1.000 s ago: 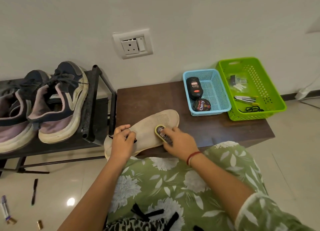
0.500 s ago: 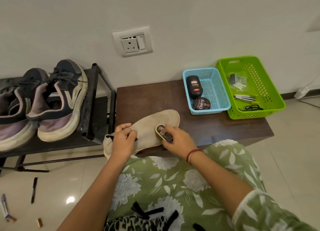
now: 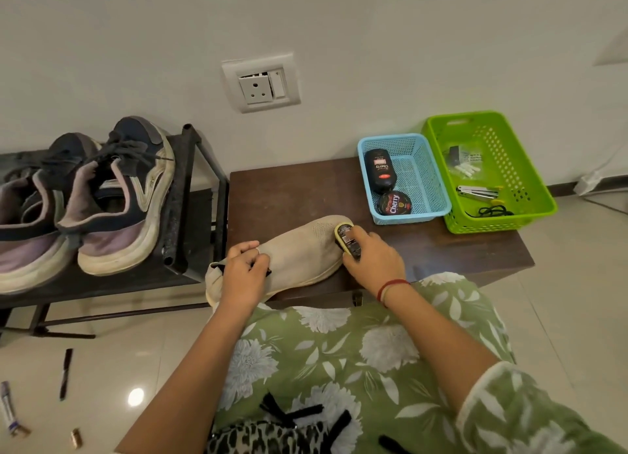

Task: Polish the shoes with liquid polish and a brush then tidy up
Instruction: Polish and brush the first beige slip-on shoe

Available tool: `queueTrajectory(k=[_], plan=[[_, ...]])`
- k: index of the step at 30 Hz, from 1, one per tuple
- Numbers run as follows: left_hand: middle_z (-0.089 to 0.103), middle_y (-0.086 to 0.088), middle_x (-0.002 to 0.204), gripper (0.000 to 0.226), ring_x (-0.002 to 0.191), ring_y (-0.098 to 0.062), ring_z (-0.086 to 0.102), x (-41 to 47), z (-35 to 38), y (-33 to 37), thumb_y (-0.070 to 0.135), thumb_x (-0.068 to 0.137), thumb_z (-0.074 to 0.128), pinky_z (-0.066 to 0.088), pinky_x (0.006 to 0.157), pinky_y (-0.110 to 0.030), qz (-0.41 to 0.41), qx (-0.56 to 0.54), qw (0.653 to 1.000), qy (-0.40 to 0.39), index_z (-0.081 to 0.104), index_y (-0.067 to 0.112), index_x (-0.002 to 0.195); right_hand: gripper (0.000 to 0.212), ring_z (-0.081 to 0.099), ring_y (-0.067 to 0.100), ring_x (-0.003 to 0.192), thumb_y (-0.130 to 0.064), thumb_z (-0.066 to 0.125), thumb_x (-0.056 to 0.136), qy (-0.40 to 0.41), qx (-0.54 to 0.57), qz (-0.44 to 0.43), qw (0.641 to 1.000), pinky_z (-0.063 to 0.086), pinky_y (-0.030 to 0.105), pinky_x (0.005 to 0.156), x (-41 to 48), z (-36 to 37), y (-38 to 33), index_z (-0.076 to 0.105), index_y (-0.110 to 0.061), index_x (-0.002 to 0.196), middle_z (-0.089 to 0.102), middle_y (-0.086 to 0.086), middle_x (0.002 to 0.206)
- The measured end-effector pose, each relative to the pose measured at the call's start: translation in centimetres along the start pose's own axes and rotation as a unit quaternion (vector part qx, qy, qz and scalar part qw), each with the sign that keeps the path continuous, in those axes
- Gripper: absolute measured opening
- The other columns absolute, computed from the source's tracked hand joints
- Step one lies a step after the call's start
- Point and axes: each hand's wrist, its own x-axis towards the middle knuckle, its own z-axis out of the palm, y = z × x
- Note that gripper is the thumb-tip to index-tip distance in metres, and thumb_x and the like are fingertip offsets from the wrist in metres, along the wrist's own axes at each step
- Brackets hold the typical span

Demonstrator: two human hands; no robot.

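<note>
On the brown table's near-left corner: beige knit shoe (image 3: 302,256), toe pointing toward the baskets, heel end hanging past the table (image 3: 289,195) edge.
Left hand (image 3: 243,276): fingers curled, pinching the shoe's collar at the heel end.
Right hand (image 3: 372,261): fingers wrapped round a black applicator (image 3: 346,241) with a yellow rim; a red thread band (image 3: 390,285) sits on the wrist.
Applicator position: yellow-rimmed end against the shoe's toe, the labelled body running back into the palm.
Blue basket (image 3: 413,217): at the table's back right, holding a black polish bottle (image 3: 381,169) lying flat and a round tin (image 3: 394,203) marked "Cherry", the two touching.
Green basket (image 3: 489,222): just beside the blue one, on its right; holds small white pieces, a metal tool and a black cord, too small to identify further.
Shoe rack (image 3: 190,195): dark metal, left of the table; two worn navy-and-lilac sneakers (image 3: 119,208) side by side on top.
Wall: white socket plate (image 3: 261,83) above the gap between rack and table.
Floor, lower left: a black pen (image 3: 65,373), a small tube (image 3: 8,409) and a small brass-coloured piece (image 3: 76,438), lying apart.
Lap: green floral garment (image 3: 339,351) below the table's front edge.
</note>
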Motion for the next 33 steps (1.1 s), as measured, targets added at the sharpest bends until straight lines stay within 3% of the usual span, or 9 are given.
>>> queueTrajectory(k=[4, 8, 11, 16, 18, 22, 27, 31, 33], plan=[[0.054, -0.002, 0.107, 0.035, 0.105, -0.015, 0.05, 0.1, 0.2, 0.3, 0.014, 0.093, 0.051, 0.03, 0.081, -0.019, -0.021, -0.042, 0.998, 0.03, 0.06, 0.005, 0.06, 0.048, 0.06, 0.029, 0.1, -0.041, 0.053, 0.089, -0.027, 0.078, -0.079, 0.993, 0.05, 0.037, 0.077, -2.7, 0.0, -2.0, 0.037, -0.032, 0.134, 0.057, 0.003, 0.121], [0.049, -0.006, 0.06, 0.054, 0.085, -0.037, 0.057, 0.0, 0.1, 0.2, 0.028, 0.093, 0.057, 0.038, 0.071, -0.035, -0.012, -0.083, 0.991, 0.104, 0.039, 0.015, 0.045, 0.056, 0.061, 0.029, 0.101, -0.045, 0.049, 0.092, -0.067, 0.038, -0.152, 0.985, 0.051, 0.038, 0.077, -4.8, 1.6, -3.0, 0.026, -0.033, 0.141, 0.055, 0.003, 0.129], [0.06, 0.0, 0.074, 0.047, 0.12, -0.022, 0.052, 0.1, 0.0, 0.4, 0.024, 0.091, 0.062, 0.036, 0.087, -0.029, -0.032, -0.053, 0.992, 0.113, 0.051, 0.009, 0.048, 0.057, 0.062, 0.031, 0.098, -0.043, 0.046, 0.095, -0.005, 0.048, -0.104, 0.993, 0.05, 0.038, 0.073, -3.6, 1.7, -2.5, 0.024, -0.03, 0.146, 0.051, 0.004, 0.131], [0.05, -0.011, 0.134, 0.021, 0.126, -0.019, 0.045, 1.0, 0.6, -0.2, 0.019, 0.089, 0.064, 0.03, 0.098, -0.024, -0.044, -0.025, 0.995, 0.09, 0.07, 0.0, 0.083, 0.056, 0.061, 0.027, 0.093, -0.044, 0.047, 0.094, -0.009, 0.019, -0.169, 0.985, 0.047, 0.036, 0.068, -1.4, 2.1, -2.1, 0.028, -0.037, 0.146, 0.052, -0.001, 0.117], [0.045, -0.01, 0.136, 0.018, 0.122, -0.021, 0.047, 0.9, 0.6, -0.1, 0.018, 0.089, 0.064, 0.028, 0.091, -0.017, -0.046, -0.025, 0.994, 0.097, 0.07, 0.001, 0.086, 0.054, 0.061, 0.028, 0.092, -0.044, 0.048, 0.092, -0.028, -0.04, -0.156, 0.987, 0.047, 0.035, 0.068, -1.0, 2.0, -1.3, 0.03, -0.041, 0.144, 0.05, 0.001, 0.115], [0.045, -0.008, 0.134, 0.019, 0.117, -0.019, 0.049, 0.6, 0.5, 0.1, 0.019, 0.09, 0.063, 0.027, 0.082, -0.013, -0.061, -0.029, 0.994, 0.092, 0.07, 0.001, 0.087, 0.047, 0.062, 0.033, 0.085, -0.041, 0.048, 0.092, 0.047, -0.015, 0.019, 0.999, 0.046, 0.036, 0.066, 0.6, 1.2, 0.0, 0.038, -0.033, 0.138, 0.048, 0.009, 0.114], [0.046, -0.005, 0.132, 0.017, 0.113, -0.013, 0.048, 0.3, 0.3, 0.3, 0.019, 0.09, 0.063, 0.027, 0.083, -0.015, -0.063, -0.034, 0.994, 0.084, 0.068, 0.004, 0.083, 0.042, 0.062, 0.032, 0.086, -0.041, 0.045, 0.093, -0.014, -0.044, -0.159, 0.986, 0.046, 0.035, 0.065, -2.5, 3.1, -2.4, 0.04, -0.031, 0.134, 0.048, 0.005, 0.116], [0.046, -0.006, 0.131, 0.015, 0.104, -0.009, 0.045, -0.4, 0.3, 0.8, 0.017, 0.089, 0.064, 0.029, 0.082, -0.016, -0.035, -0.019, 0.995, 0.093, 0.066, 0.005, 0.08, 0.035, 0.06, 0.041, 0.09, -0.039, 0.046, 0.094, 0.036, 0.092, 0.047, 0.994, 0.047, 0.041, 0.071, 0.6, 1.5, 0.0, 0.042, -0.028, 0.127, 0.047, 0.011, 0.114], [0.045, -0.007, 0.131, 0.015, 0.109, -0.015, 0.05, -0.7, 0.4, 1.0, 0.015, 0.088, 0.065, 0.031, 0.085, -0.018, -0.023, -0.001, 0.996, 0.084, 0.063, 0.008, 0.074, 0.037, 0.059, 0.039, 0.094, -0.039, 0.048, 0.094, 0.059, 0.119, 0.043, 0.99, 0.047, 0.041, 0.072, 0.3, 1.2, 0.1, 0.042, -0.026, 0.128, 0.048, 0.009, 0.116]])
